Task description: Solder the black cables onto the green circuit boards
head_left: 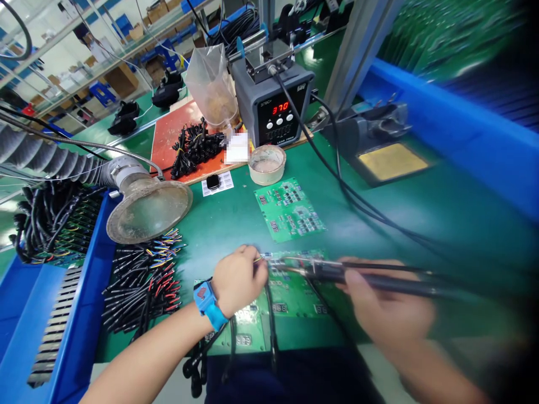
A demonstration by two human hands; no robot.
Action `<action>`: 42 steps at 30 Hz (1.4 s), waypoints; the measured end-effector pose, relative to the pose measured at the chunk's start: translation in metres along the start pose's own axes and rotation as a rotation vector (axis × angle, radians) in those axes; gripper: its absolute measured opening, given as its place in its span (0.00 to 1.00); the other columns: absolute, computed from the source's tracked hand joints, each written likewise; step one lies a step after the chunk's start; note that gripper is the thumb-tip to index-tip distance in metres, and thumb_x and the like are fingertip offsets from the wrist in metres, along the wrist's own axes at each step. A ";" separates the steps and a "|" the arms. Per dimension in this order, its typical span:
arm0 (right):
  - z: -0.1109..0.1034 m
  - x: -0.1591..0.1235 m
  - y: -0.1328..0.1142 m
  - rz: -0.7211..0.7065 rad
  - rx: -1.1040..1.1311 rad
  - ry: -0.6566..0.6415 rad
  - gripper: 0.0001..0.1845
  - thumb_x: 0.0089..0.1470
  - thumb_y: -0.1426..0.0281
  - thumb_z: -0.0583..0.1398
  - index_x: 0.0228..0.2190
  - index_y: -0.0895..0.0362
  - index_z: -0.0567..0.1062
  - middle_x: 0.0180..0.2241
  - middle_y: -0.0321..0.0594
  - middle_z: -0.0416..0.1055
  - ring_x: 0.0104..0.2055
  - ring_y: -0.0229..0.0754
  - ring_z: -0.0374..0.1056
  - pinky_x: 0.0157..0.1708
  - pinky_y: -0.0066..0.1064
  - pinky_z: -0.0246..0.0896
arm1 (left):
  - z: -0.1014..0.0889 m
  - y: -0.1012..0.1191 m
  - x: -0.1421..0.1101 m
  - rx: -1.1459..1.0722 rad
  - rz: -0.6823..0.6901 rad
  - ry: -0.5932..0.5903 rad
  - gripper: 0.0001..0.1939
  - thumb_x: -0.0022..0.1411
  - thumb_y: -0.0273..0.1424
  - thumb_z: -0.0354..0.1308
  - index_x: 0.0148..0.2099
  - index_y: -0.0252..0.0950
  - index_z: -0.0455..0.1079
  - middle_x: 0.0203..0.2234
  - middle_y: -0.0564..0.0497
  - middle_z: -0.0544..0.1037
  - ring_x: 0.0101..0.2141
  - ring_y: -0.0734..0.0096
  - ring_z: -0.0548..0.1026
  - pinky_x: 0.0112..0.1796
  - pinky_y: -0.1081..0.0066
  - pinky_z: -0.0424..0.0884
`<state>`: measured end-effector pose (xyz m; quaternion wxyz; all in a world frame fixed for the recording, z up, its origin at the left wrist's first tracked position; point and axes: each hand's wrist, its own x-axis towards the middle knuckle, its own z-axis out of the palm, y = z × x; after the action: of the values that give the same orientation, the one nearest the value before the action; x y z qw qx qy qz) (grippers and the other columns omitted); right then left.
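Note:
My left hand [239,280], with a blue wrist strap [210,306] on its wrist, is pinched closed on the thin wire ends of a black cable [272,325]. That cable hangs down over the table's near edge. Closed round a soldering iron [332,271], my right hand [385,306] is smeared by motion. The iron carries a thin metal feed tube, and its front end points left toward my left fingertips. Under both hands lie green circuit boards [280,292] with digit displays; several black cables run off them. Exactly where tip and wires meet is too blurred to tell.
A soldering station [273,106] reading 370 stands behind, near an iron stand [374,146] with yellow sponge. Another circuit board [290,210] and a round dish [267,165] lie ahead. Left are a fume extractor hood [149,210], stripped cables [138,286] and a blue bin [80,325].

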<state>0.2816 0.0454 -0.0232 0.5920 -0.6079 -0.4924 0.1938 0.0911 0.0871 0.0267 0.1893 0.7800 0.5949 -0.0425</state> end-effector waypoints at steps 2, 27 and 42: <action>0.000 0.000 -0.001 0.043 0.009 0.032 0.03 0.41 0.70 0.61 0.20 0.55 0.71 0.25 0.36 0.69 0.22 0.37 0.67 0.21 0.30 0.66 | 0.001 0.000 0.001 0.002 -0.012 0.006 0.07 0.59 0.34 0.45 0.32 0.38 0.60 0.29 0.52 0.71 0.28 0.69 0.70 0.26 0.71 0.58; 0.000 0.009 -0.011 0.223 0.045 0.027 0.08 0.35 0.65 0.62 0.19 0.56 0.70 0.18 0.35 0.66 0.17 0.36 0.63 0.16 0.28 0.62 | 0.001 0.000 0.003 -0.168 -0.063 -0.021 0.08 0.57 0.34 0.48 0.28 0.37 0.63 0.21 0.55 0.69 0.21 0.73 0.65 0.23 0.73 0.54; 0.001 0.011 0.009 0.481 0.246 0.156 0.13 0.37 0.64 0.63 0.25 0.56 0.66 0.19 0.31 0.65 0.18 0.35 0.63 0.18 0.27 0.62 | -0.008 -0.008 0.005 -0.358 0.040 -0.113 0.08 0.59 0.34 0.48 0.30 0.37 0.61 0.20 0.57 0.66 0.22 0.76 0.63 0.24 0.74 0.56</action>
<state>0.2885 0.0567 -0.0274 0.6344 -0.6439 -0.2598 0.3397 0.0838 0.0958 0.0309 0.3591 0.7419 0.5657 0.0241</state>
